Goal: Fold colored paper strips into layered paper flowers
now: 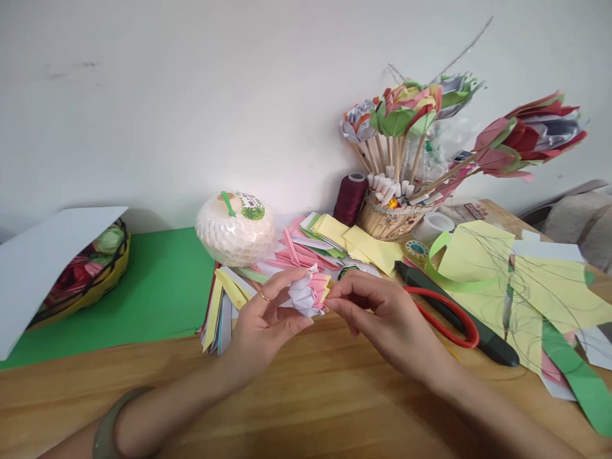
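A small folded paper flower (306, 294), white outside with pink and yellow layers, is held up over the table in front of me. My left hand (264, 312) grips its white side between thumb and fingers. My right hand (370, 311) pinches at the yellow inner petals on the flower's right side; the fingertips hide part of them. Just beyond the hands lie pink folded paper strips (301, 250) and yellow paper pieces (370, 247). Red scissor handles (459, 319) rest beside my right hand.
A wrapped coconut (234, 229) stands behind my left hand. Farther right are a thread spool (350, 199) and a basket (382, 218) of paper flowers. A dark green long tool (482, 341) and paper sheets with loose threads (478, 268) lie right. Another basket (102, 284) sits left.
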The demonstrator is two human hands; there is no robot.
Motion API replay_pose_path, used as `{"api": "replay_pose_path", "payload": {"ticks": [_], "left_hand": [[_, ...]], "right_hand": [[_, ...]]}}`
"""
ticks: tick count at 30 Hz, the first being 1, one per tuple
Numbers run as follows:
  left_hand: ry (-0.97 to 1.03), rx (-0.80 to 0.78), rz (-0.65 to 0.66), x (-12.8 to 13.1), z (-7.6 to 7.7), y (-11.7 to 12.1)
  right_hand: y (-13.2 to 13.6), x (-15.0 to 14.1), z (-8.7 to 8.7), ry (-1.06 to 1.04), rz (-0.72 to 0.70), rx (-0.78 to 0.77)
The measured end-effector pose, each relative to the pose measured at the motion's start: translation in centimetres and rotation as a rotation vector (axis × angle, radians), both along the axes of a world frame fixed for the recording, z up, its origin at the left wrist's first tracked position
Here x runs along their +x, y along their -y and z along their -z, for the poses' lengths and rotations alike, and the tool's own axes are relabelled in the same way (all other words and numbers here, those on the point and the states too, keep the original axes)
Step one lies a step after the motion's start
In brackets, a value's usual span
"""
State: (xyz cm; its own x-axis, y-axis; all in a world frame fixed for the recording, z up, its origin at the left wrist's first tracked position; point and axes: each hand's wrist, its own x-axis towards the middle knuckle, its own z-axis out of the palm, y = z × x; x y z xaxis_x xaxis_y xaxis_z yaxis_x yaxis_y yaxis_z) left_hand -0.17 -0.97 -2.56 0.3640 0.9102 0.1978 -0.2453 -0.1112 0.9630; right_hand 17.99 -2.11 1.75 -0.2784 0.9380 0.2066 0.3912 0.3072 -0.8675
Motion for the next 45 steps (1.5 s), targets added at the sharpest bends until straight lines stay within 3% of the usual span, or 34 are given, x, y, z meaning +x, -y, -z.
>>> {"api": "replay_pose_path", "payload": {"ticks": [7,13,19,33,40,45], "left_hand": [[0.017,-0.036,-0.008,0.05,-0.01,-0.06],[0.029,-0.037,-0.01,-0.02,-0.13,-0.14],[0.059,-0.039,0.024,0.03,0.06,-0.38],[0.033,-0.054,0.078,-0.32,0.13,-0.74],[-0.035,-0.092,0.07,-0.51,0.05,-0.72],[-0.018,-0.12,0.05,-0.36,-0.05,-0.72]], "right_hand": [[0.35,-0.3,0.55,0.066,0.001,0.142],[0.21,-0.02,0.15,0.024,-0.092,0.015],[0.06,-0.18,-0.29,-0.068,-0.029,-0.108],[-0.06,-0.15,0.06,-0.12,0.027,-0.191],[0.24,-0.47,0.45,-0.102,0.097,-0.09],[0.13,-0.34,0.41,-0.074,0.069,-0.054]]}}
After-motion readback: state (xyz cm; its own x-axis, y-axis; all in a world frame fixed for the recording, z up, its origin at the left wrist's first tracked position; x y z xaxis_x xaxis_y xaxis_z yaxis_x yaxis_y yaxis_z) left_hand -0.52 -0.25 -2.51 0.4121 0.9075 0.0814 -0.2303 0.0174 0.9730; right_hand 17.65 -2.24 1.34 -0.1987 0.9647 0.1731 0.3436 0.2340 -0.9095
